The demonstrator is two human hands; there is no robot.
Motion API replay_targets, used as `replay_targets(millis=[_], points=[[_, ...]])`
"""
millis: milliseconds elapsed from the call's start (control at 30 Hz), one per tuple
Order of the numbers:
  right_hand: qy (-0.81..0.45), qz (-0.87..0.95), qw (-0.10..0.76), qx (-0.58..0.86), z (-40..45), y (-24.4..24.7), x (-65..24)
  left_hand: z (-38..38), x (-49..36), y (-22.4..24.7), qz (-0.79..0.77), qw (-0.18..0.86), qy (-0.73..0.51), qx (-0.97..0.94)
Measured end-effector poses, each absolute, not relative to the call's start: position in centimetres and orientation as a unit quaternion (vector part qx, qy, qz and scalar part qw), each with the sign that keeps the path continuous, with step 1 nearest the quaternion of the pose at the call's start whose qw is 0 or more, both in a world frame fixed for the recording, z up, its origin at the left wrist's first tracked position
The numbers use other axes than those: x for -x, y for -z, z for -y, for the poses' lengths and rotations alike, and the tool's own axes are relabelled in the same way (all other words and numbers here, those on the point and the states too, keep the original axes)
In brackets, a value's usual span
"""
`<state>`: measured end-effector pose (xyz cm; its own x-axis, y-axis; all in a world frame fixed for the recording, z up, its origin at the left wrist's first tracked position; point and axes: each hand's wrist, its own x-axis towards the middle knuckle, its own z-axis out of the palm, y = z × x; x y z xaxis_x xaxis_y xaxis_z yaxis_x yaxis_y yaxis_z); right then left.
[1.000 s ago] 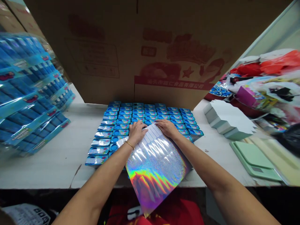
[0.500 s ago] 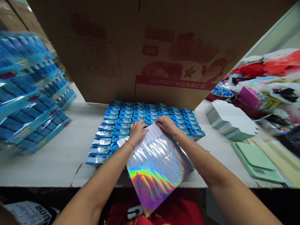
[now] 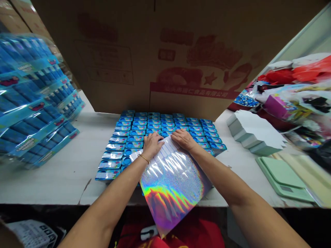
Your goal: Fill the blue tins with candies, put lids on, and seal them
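A shiny holographic sticker sheet, with a grid of clear strips near its far end, lies tilted over rows of small blue tins. My left hand is closed on the sheet's far left edge, thumb on top, a thin bracelet at the wrist. At the far right corner, my right hand has its fingers pinched together at the sheet's edge. Whether a single sticker is between those fingertips is hidden. The sheet's near corner hangs past the table edge, above my red clothing.
A large cardboard box stands behind the tins. Wrapped blue display packs are stacked at left. On the right are a stack of white cut card, a green scale and a heap of bags.
My right hand has shifted very slightly left along the sheet's far edge. My left hand and the sheet stay almost where they were.
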<state>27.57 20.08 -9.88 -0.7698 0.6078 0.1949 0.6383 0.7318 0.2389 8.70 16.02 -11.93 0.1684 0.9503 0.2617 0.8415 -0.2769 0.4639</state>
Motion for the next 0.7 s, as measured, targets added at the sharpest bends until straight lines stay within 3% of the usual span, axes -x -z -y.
replay_targets(millis=[100, 267, 367, 467, 567, 700], points=[[0.108, 0.917, 0.125, 0.362, -19.3, 9.1, -28.2, -16.0, -8.7, 12.0, -0.591, 0.106, -0.262, -0.756], [-0.079, 0.816, 0.337, 0.463, -18.3, 4.3, -29.0, -16.0, -8.8, 12.0, -0.598, 0.117, -0.259, -0.75], [-0.201, 0.753, 0.392, 0.488, -18.5, 1.2, -28.1, -16.1, -8.8, 12.1, -0.601, 0.135, -0.261, -0.743], [-0.237, 0.704, 0.448, 0.498, -18.9, -0.3, -26.3, -16.5, -8.6, 11.9, -0.598, 0.177, -0.303, -0.72], [-0.235, 0.678, 0.473, 0.51, -19.3, -0.4, -24.2, -16.4, -7.6, 10.6, -0.562, 0.295, -0.445, -0.632], [-0.299, 0.637, 0.503, 0.503, -19.3, 1.0, -21.0, -14.5, -5.9, 8.0, -0.441, 0.538, -0.575, -0.431]])
